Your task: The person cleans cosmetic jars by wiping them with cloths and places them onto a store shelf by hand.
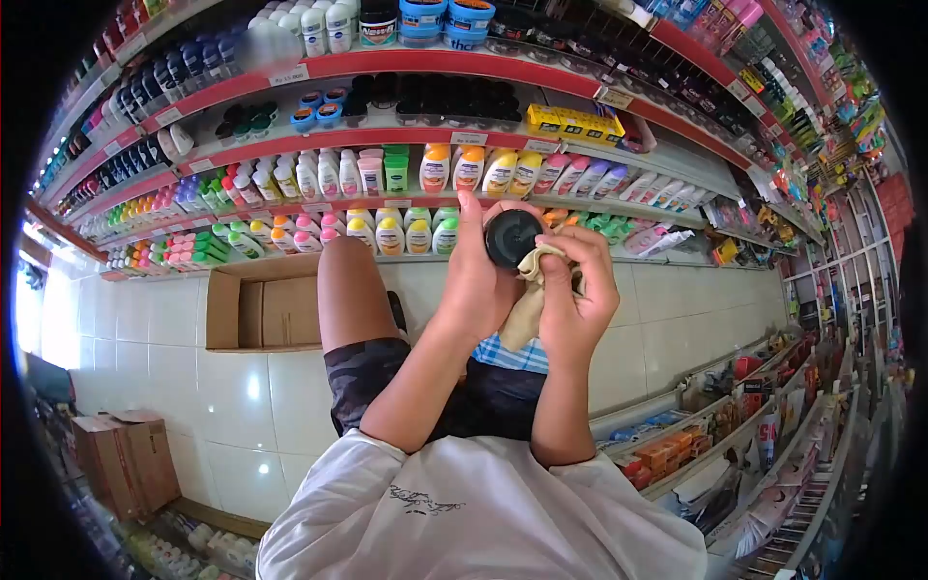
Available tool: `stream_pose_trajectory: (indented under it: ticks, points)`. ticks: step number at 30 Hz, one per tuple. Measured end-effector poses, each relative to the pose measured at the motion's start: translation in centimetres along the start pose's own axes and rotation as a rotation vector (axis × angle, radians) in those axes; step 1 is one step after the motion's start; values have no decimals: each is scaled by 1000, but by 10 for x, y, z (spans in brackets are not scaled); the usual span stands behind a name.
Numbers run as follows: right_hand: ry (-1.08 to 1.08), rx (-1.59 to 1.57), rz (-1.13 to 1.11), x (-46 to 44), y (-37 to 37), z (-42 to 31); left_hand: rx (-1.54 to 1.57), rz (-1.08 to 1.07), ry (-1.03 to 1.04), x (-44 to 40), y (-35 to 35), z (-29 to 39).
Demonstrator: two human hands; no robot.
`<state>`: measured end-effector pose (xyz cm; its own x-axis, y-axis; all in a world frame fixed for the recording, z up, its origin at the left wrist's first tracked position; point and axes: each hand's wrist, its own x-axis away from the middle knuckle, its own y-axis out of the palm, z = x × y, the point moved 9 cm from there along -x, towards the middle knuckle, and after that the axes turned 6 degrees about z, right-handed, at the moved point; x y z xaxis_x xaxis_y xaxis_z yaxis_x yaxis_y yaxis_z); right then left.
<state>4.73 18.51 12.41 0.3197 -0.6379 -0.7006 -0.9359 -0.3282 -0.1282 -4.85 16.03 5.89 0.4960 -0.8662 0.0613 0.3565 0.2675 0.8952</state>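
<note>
In the head view, my left hand (474,271) is wrapped round a small round black jar (512,239), its flat lid facing up toward me. Pinched in my right hand (580,285) is a beige cloth (525,314), whose bunched upper end touches the jar's right edge. The rest of the cloth hangs down below my fingers. The jar's underside is hidden by my left palm. Both hands are in front of the shelf rows, above my lap.
Ahead stands a shelf with red edges (329,132) full of lotion bottles (435,166) and black jars (464,97). An open cardboard box (232,307) lies on the tiled floor to the left, a closed carton (126,462) at lower left. Low racks (696,425) run along the right.
</note>
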Motion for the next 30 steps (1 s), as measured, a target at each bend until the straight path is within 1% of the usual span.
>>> stream_pose_trajectory:
  ticks: [2, 3, 5, 7, 9, 10, 11, 13, 15, 17, 18, 19, 21, 22, 23, 24, 25, 26, 27, 29, 30]
  points:
    - [99, -44, 33, -1, 0, 13, 52, 39, -32, 1, 3, -2]
    - [98, -45, 32, -1, -1, 13, 106, 80, -65, 1, 2, -5]
    - [211, -184, 27, -1, -3, 23, 126, 77, -61, 0, 1, -5]
    - [174, -203, 19, -4, -4, 19, 148, 78, -61, -1, -2, -9]
    - [-10, -65, -20, -6, 2, -1, 5, 9, 46, 3, 1, -9]
    - [-40, -9, -19, -7, 4, -9, -105, 34, 165, 7, 3, -3]
    - [-39, -7, -16, -6, 3, -7, -106, 33, 162, 7, 3, -4]
    - [-43, 20, 18, -3, -2, -1, -255, -38, 232, 8, 10, 0]
    - [-41, 19, 40, 0, -5, 0, -258, -14, 191, 8, 7, -1]
    - [74, -71, 32, 1, -9, 14, -191, -92, 230, 8, 11, 0]
    - [202, -126, 61, 2, -13, 26, -192, -94, 227, 6, 12, 1]
    - [203, -126, 63, 2, -15, 29, -167, -83, 186, 4, 11, 0]
    - [277, -257, 52, 2, -16, 39, -142, -71, 147, 0, 9, -2]
    - [143, -253, 13, -3, -14, 27, -72, -63, 145, -1, 6, -3]
    - [142, -253, 11, -4, -13, 25, 0, -56, 144, -3, 4, -3]
    - [42, -210, -14, -6, -10, 10, 1, -56, 143, -1, 6, -3]
    - [-56, -165, -37, -6, -6, -4, -46, -49, 188, 3, 9, 1]
    - [-39, -139, -67, -4, 1, -6, -94, -43, 233, 6, 11, 4]
    - [-38, -139, -64, -2, 2, -5, -96, -44, 231, 6, 10, 3]
    - [19, -4, -68, 2, 5, 5, -229, -78, 339, 8, 12, 6]
    - [27, -39, -37, 1, 2, 4, -194, -131, 336, 9, 15, 7]
